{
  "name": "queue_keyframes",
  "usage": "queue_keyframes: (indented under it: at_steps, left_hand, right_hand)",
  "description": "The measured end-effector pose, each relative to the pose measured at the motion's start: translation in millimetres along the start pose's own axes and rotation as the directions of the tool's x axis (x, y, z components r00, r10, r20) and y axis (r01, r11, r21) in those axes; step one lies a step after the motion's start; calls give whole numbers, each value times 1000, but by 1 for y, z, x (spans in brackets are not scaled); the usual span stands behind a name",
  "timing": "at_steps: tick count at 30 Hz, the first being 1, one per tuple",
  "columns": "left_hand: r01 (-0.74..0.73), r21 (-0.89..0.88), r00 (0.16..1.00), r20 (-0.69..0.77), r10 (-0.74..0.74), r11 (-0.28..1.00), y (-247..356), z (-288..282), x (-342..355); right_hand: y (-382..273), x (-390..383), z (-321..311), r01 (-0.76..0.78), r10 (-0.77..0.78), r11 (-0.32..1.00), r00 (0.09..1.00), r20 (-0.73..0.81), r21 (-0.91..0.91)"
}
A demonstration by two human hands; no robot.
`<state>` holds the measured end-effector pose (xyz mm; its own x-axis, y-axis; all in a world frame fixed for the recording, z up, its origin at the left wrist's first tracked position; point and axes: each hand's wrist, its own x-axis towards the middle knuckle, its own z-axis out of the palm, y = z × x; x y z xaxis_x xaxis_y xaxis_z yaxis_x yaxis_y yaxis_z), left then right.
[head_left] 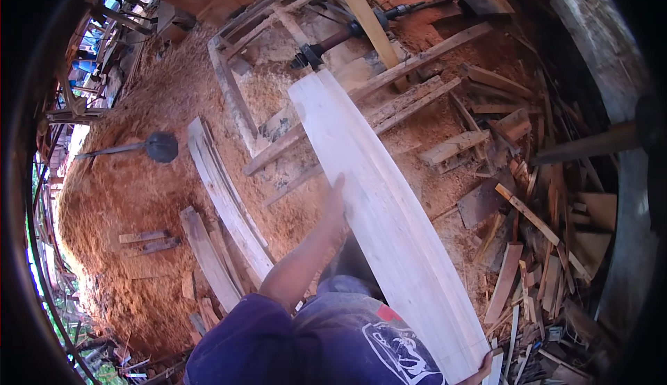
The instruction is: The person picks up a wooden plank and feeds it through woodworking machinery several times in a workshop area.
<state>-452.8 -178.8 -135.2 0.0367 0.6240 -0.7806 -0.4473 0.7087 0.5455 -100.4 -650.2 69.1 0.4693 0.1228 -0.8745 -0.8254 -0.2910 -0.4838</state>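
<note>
A long, pale, wide wooden plank slants from the top middle down to my lower right. My left hand grips its left edge near the middle, fingers partly hidden by the board. My right hand holds the near end at its right edge, low at the rim of the view. The far end lies over or just beside a wooden frame with a dark metal shaft across it; whether it rests there I cannot tell. A stack of narrow curved boards lies to the left of my arm.
Sawdust covers the ground. A shovel lies at left, with short boards below it. Heaped offcuts fill the right side. A yellowish upright board stands at the back, and a dark beam juts in at far right.
</note>
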Motion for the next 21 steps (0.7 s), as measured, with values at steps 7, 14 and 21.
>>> queue_keyframes:
  at_steps: [7,14,21]
  left_hand:
    - [-56,28,998,15,56,998,6,2,1]
    - [14,-40,999,36,-13,999,19,14,-8]
    - [-43,-12,998,43,43,999,17,4,6]
  right_hand:
    - [1,-2,4,6,-6,1000,1000,1,10]
    - [1,-3,8,9,-9,1000,1000,-3,10]
    - [-3,-5,15,8,-8,1000,1000,-3,7]
